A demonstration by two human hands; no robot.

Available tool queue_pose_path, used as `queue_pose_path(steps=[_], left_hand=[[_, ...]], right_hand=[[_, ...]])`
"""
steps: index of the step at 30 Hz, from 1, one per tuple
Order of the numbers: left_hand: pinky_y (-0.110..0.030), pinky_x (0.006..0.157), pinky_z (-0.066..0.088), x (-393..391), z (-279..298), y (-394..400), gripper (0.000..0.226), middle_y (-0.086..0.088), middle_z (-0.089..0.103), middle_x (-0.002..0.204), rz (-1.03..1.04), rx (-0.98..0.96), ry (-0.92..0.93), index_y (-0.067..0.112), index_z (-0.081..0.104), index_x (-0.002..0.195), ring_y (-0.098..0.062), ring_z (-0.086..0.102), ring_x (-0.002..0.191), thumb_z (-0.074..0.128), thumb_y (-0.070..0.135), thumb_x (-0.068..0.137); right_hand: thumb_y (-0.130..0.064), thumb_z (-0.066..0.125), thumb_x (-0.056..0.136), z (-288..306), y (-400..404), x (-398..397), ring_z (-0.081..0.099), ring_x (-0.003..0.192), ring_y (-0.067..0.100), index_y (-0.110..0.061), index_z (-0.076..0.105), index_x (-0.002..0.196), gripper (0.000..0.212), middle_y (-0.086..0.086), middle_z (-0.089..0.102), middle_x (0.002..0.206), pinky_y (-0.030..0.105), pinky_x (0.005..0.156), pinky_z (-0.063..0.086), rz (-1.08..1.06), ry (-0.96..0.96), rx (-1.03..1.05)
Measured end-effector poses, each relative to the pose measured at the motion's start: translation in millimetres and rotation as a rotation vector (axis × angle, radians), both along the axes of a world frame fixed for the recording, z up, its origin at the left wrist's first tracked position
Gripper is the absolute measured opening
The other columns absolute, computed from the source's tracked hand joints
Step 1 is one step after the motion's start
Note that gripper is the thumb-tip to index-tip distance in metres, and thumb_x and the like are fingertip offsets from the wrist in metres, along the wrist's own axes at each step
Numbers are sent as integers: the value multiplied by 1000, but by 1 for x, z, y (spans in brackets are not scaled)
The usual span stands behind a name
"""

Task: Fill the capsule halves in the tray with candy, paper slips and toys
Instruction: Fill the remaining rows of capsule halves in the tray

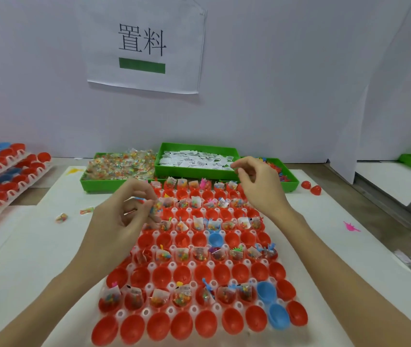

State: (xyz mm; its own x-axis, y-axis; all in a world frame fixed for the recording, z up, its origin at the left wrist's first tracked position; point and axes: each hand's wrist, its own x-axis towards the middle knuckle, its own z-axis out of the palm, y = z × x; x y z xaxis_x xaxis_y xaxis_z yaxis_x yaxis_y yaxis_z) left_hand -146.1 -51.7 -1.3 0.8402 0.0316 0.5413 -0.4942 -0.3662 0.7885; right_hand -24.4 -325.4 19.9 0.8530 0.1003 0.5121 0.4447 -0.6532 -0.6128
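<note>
Head view: white capsule tray [171, 265] sits mid-table on a white sheet [36, 246], packed with red capsule halves [160, 274] plus a few blue ones [265, 291]. Rows alternate: every second row holds candy packets, paper slips and small toys, the rows between hold bare halves.

Left hand [121, 216] hovers over the tray's upper left corner, fingers curled, pinching a small clear candy packet [155, 207] with colourful bits at the fingertips; a thin blue-red piece also sticks out between the fingers, too blurred to identify.

Right hand [257, 184] is at the tray's far right edge, just in front of the bins, fingers loosely bent, thumb and index close together. Can't tell if anything is pinched there.

Behind the tray, three green bins side by side:
- left bin [86, 182], candy packets
- middle bin [196, 146], white paper slips, sits raised
- right bin [289, 177], small coloured toys, mostly hidden by the right hand

Far left: stacked trays of capsules [1, 171]. Two loose candy packets [61, 217] on the sheet left of the tray. Two red capsule halves [310, 187] and a pink toy [351, 227] lie on the right. Paper sign with a green bar [141, 43] on the wall.
</note>
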Motion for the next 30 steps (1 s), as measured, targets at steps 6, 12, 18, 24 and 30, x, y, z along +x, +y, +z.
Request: queue_pose_path(steps=[6, 12, 18, 24, 30], left_hand=[[-27, 68, 59, -4, -1, -1, 40, 1, 64, 101, -26, 93, -104, 13, 75, 88, -21, 72, 74, 53, -20, 93], [-30, 70, 59, -7, -1, -2, 31, 4, 64, 106, -21, 126, -123, 16, 78, 96, -19, 73, 77, 59, -9, 95], [-30, 68, 58, -6, -1, -1, 34, 8, 64, 104, 25, 136, -119, 18, 78, 96, -16, 72, 77, 60, -11, 94], [-32, 68, 58, -7, 0, -2, 34, 8, 63, 102, 32, 110, -112, 16, 78, 95, -17, 73, 76, 60, -12, 93], [-32, 69, 57, -8, -1, -3, 28, 5, 63, 102, 86, 150, -128, 20, 78, 94, -19, 71, 78, 67, -5, 90]], right_hand=[[-11, 59, 103, 13, 9, 66, 63, 97, 11, -12, 76, 113, 20, 4, 74, 118, 22, 89, 46, -22, 144, -297], [-30, 77, 92, 21, 27, 108, 65, 97, 20, -5, 76, 109, 30, 13, 73, 120, 33, 87, 51, -66, 389, -372], [-36, 77, 90, 22, 49, 123, 53, 135, 33, 0, 64, 129, 55, 16, 58, 144, 43, 113, 44, -103, 611, -423], [-18, 73, 94, 15, 37, 116, 63, 118, 29, 0, 74, 115, 27, 15, 68, 130, 41, 101, 53, -86, 519, -190], [-20, 70, 97, 11, 28, 106, 71, 95, 28, -4, 76, 102, 17, 8, 75, 98, 36, 82, 58, -48, 402, -30]])
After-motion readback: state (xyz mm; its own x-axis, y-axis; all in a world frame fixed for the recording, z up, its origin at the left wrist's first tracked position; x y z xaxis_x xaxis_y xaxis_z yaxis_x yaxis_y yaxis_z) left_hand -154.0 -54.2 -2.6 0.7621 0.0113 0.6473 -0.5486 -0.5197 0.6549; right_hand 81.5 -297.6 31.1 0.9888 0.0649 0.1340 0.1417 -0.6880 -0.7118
